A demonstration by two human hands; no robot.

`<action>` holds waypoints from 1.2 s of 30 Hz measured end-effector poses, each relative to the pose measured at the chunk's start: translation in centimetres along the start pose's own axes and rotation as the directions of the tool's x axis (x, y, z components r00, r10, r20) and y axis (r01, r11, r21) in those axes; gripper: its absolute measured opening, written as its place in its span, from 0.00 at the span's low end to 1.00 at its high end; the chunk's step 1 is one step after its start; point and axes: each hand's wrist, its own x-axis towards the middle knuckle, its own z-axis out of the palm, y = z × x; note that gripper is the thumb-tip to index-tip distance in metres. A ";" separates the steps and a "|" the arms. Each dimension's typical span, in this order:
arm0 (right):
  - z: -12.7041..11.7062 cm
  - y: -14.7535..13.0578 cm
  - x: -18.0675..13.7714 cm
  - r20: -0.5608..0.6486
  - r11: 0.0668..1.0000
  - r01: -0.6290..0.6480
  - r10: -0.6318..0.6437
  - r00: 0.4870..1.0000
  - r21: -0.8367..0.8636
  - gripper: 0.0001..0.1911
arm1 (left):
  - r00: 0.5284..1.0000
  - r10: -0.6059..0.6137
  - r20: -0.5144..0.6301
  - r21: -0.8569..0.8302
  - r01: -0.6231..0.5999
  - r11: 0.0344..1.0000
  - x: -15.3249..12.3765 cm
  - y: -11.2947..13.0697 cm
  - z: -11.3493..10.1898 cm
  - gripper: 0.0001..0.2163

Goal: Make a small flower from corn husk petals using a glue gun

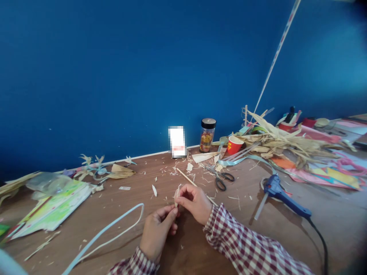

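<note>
Over the brown table (200, 244), my left hand (157, 229) and my right hand (195, 202) meet in front of me. Both pinch a small pale piece of dried corn husk (177, 194) that stands upright between the fingertips. A thin wooden stick (186, 177) runs away from my right hand toward the wall, and I cannot tell whether it is joined to the husk. Both sleeves are red and white check.
Black-handled scissors (220, 179) and a blue glue gun (279, 193) with its cord lie to the right. A heap of dried husks (281, 141), a red cup (234, 145) and a black-lidded jar (207, 134) stand near the wall. Light blue tubing (111, 229) and papers (48, 210) lie left.
</note>
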 end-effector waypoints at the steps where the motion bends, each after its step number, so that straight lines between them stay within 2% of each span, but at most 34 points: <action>1: 0.0 0.0 0.0 0.002 1.000 0.000 0.000 1.000 0.000 0.08 | 1.000 0.005 0.005 0.000 -0.005 1.000 0.0 -0.1 0.0 0.13; 8: 0.3 0.2 -0.1 0.020 1.000 -0.006 0.006 1.000 0.019 0.08 | 1.000 -0.004 -0.009 -0.044 0.004 0.999 0.1 -0.3 -0.1 0.12; 13: 0.4 0.6 -0.2 0.061 0.994 -0.025 0.018 0.998 0.105 0.06 | 1.000 0.007 -0.016 -0.076 -0.008 0.997 0.0 -0.4 -0.2 0.11; 17: 0.3 0.2 -0.4 0.060 0.995 -0.007 0.001 0.998 0.095 0.19 | 0.999 0.002 -0.033 -0.114 -0.006 0.994 0.0 -0.3 -0.2 0.11; 20: 0.2 -0.2 -0.5 0.010 0.999 0.048 -0.048 0.999 0.012 0.19 | 0.999 0.019 -0.050 -0.150 -0.026 0.988 0.1 -0.2 -0.1 0.11; 24: 0.2 -0.7 -0.7 -0.071 0.974 0.136 -0.151 0.986 -0.180 0.15 | 0.995 0.013 -0.102 -0.205 -0.034 0.978 0.1 -0.1 0.1 0.12; 27: 0.3 -1.1 -0.9 -0.107 0.922 0.212 -0.258 0.960 -0.326 0.15 | 0.993 0.012 -0.116 -0.231 -0.039 0.972 -0.1 0.2 0.2 0.12; 30: 0.4 -1.4 -1.1 -0.089 0.850 0.293 -0.366 0.926 -0.438 0.15 | 0.994 0.037 -0.106 -0.202 -0.058 0.978 -0.4 0.4 0.3 0.12; 36: 0.4 -1.3 -1.1 -0.050 0.852 0.290 -0.345 0.937 -0.436 0.12 | 0.989 0.122 -0.080 -0.050 -0.126 0.991 -0.5 0.5 0.1 0.11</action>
